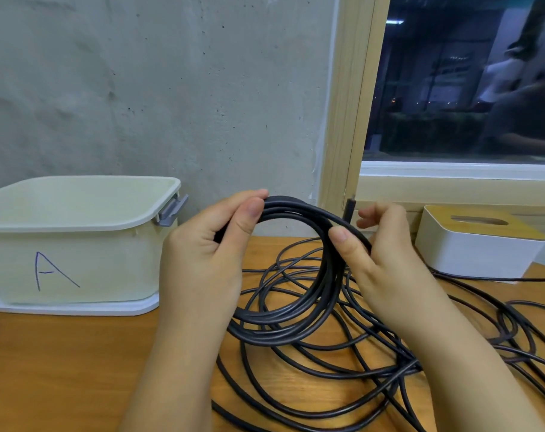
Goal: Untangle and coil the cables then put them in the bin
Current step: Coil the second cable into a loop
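Loose black cable [343, 378] sprawls in tangled loops over the wooden table [62, 369] nearest the camera, running off toward the right edge. Above it both hands hold up a coil [296, 316] of several turns of the same black cable. Left hand [209, 254] grips the coil's top, thumb over the strands, fingers curled behind. Right hand [386, 254] pinches the coil's right side under its thumb, a plug end [349, 208] sticking up just beside its fingers. At left stands the cream bin [78, 244], marked A, on a white lid [78, 308]. A white tissue box [476, 244] sits at right under the window [467, 79]
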`<state>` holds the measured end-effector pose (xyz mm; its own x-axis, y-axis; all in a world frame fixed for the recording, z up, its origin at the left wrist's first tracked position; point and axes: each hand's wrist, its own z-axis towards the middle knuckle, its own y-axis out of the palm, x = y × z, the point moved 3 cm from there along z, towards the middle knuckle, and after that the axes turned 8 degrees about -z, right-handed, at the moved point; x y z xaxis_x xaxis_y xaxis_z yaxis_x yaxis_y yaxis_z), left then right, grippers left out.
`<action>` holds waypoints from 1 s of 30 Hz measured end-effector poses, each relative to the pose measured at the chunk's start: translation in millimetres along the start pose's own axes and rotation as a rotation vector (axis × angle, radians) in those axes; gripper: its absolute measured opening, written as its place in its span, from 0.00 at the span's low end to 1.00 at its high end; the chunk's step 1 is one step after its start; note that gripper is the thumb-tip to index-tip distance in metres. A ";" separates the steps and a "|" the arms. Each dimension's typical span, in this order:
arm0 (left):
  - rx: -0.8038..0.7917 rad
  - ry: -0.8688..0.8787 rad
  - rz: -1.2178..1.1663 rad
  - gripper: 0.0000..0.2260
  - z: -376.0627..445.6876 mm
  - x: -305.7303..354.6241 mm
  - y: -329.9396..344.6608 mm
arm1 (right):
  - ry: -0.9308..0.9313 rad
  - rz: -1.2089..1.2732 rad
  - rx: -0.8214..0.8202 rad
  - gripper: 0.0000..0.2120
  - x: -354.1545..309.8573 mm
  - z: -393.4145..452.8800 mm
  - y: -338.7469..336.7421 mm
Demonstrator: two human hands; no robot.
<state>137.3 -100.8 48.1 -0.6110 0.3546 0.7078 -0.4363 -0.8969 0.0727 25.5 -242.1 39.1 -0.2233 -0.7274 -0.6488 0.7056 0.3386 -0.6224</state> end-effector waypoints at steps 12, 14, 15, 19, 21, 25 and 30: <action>0.054 -0.053 -0.116 0.10 0.4 -4.7 0.4 | -0.103 0.017 -0.081 0.16 -8.6 -3.4 6.5; 0.065 -0.071 -0.119 0.11 0.1 -5.3 2.0 | -0.129 0.074 -0.018 0.13 -12.3 -5.1 6.3; 0.069 -0.074 -0.119 0.11 0.1 -5.2 2.3 | -0.143 0.095 0.004 0.13 -14.4 -5.7 5.9; 0.077 -0.113 -0.121 0.12 0.5 -7.4 1.6 | -0.168 0.118 0.029 0.14 -18.0 -5.2 6.0; 0.053 -0.164 -0.120 0.13 0.3 -10.6 3.1 | -0.165 0.092 0.037 0.15 -16.2 -4.7 6.4; -0.076 -0.236 0.027 0.13 -0.7 -19.1 4.2 | -0.117 -0.027 -0.012 0.16 -9.6 -3.3 3.6; -0.356 -0.179 0.201 0.21 -4.1 -21.9 5.8 | -0.123 -0.202 -0.202 0.11 -12.5 -3.3 6.1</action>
<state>145.5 -112.7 30.2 -0.5962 0.1028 0.7962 -0.5398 -0.7855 -0.3028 30.3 -228.9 42.0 -0.2536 -0.8548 -0.4527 0.5042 0.2826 -0.8161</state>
